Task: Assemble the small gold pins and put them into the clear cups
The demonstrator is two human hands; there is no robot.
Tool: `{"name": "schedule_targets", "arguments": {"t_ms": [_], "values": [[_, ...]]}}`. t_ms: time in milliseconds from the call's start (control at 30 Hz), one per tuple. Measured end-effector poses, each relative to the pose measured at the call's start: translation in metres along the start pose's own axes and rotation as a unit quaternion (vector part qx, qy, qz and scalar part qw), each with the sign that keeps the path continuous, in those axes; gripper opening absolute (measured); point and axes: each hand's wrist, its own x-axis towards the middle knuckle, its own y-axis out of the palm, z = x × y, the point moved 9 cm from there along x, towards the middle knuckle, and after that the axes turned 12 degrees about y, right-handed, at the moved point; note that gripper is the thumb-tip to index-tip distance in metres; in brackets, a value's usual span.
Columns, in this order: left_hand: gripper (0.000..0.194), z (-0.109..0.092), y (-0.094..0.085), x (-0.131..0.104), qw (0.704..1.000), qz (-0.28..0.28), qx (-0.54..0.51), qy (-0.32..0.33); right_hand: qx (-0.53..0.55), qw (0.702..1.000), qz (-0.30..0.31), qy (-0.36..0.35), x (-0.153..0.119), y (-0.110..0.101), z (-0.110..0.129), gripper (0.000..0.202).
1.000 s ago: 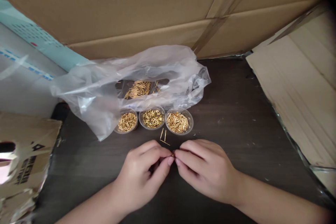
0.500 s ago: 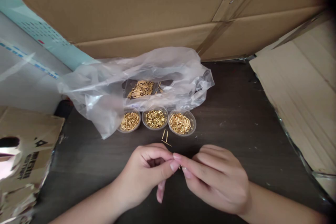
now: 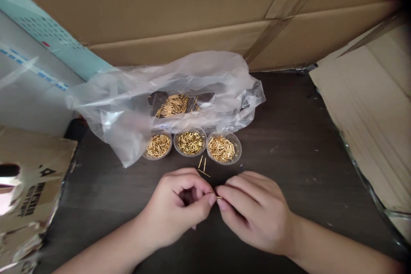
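Observation:
My left hand (image 3: 186,201) is closed in a pinch, with a tiny bit of brass-coloured metal just showing at its fingertips. Close beside it, my right hand (image 3: 257,209) pinches a small gold-coloured metal pin (image 3: 219,198) between thumb and index finger. Most of what the fingers hold is hidden. Beyond the hands lie a few loose gold pins (image 3: 204,165) on the dark table. Behind those stand a left cup (image 3: 170,150), a middle cup (image 3: 190,155) and a right cup (image 3: 240,150), clear plastic, each filled with small gold-coloured metal pieces.
A crumpled clear plastic bag (image 3: 192,68) lies behind the cups, with a heap of longer gold pins (image 3: 175,105) in its opening. A large cardboard box (image 3: 160,4) walls off the back. Cardboard (image 3: 366,107) stands at right, and a torn carton (image 3: 22,205) at left.
Both hands have shifted slightly up in the picture. The left hand's lower fingers have curled in, and the pin in my right fingertips now shows more clearly. The view has moved a little.

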Motion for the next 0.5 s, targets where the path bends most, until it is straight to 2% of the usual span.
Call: {"name": "schedule_targets", "arguments": {"t_ms": [100, 233, 333, 500], "values": [[0.009, -0.014, 0.001, 0.004, 0.992, 0.032, 0.105, 0.069, -0.019, 0.999, 0.040, -0.015, -0.001, 0.009, 0.002, 0.017], [0.010, -0.021, 0.010, 0.002, 0.979, 0.092, 0.149, 0.101, -0.001, 0.998, 0.054, -0.021, -0.001, 0.010, 0.001, 0.019], [0.009, -0.020, 0.016, -0.002, 0.973, 0.130, 0.162, 0.097, 0.078, 0.994, 0.070, 0.012, 0.002, 0.007, -0.006, 0.020], [0.018, -0.019, 0.021, -0.005, 0.962, 0.165, 0.189, 0.104, 0.225, 0.964, 0.124, 0.070, 0.008, 0.009, -0.012, 0.018]]}}
